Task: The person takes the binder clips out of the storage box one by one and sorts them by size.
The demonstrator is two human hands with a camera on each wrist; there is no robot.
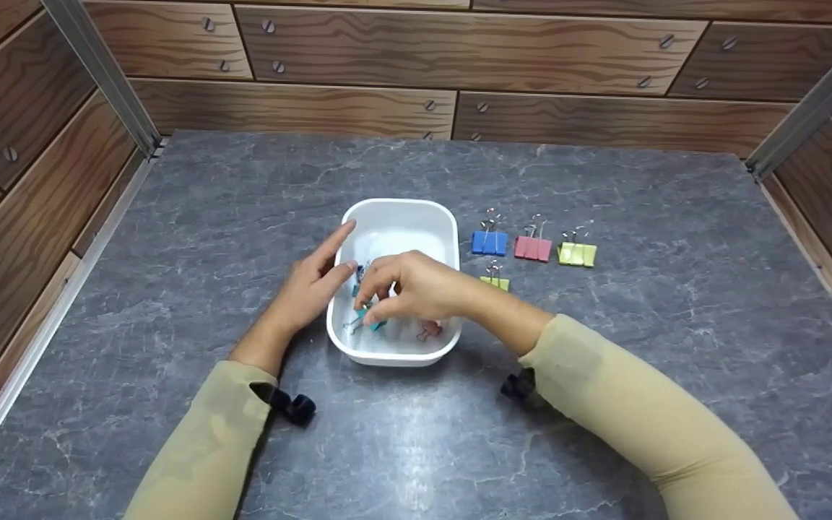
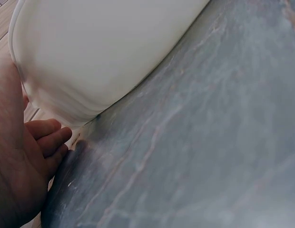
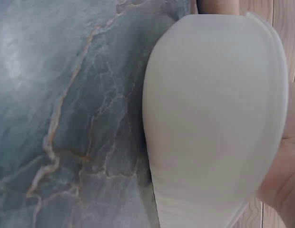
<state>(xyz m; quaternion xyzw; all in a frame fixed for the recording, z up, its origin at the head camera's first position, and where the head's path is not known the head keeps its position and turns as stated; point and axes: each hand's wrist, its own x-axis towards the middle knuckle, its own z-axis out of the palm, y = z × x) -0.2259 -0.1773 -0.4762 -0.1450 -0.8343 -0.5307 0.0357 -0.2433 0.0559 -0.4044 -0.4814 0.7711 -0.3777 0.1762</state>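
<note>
Grey table (image 1: 243, 202); teal clip (image 1: 377, 326) in tub (image 1: 394, 357), eight o'clock from nearer right hand (image 1: 416, 285), grip unclear; left hand (image 1: 308, 284) loosely spread against rim

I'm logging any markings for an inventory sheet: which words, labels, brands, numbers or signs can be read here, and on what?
None can be read in any view.
White container: no lettering on the parts that show.
Blue clip, pink clip, yellow clip: too small to rule out fine print.
Teal clip: partly hidden by the right hand; nothing legible.
</note>
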